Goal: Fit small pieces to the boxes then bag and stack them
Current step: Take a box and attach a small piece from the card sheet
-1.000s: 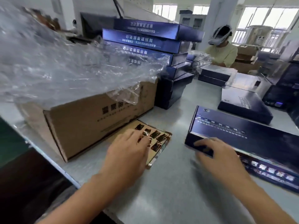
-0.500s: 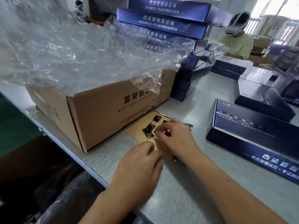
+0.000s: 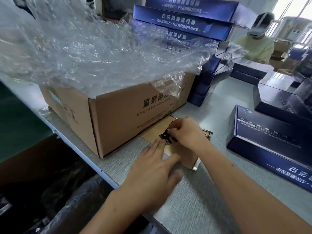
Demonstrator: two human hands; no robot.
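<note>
Head view, my right hand [image 3: 187, 132] pinching a small dark piece [image 3: 164, 136] just past my left hand [image 3: 152, 173], that one released, flat on brown card [image 3: 157, 130].

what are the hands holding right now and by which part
The right hand pinches a small dark piece by one edge, over the tan card. The left hand holds nothing; its straight fingers press flat on that card.

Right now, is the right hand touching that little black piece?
Touching. The head view shows the right hand pinching the small black piece at its edge.
</note>
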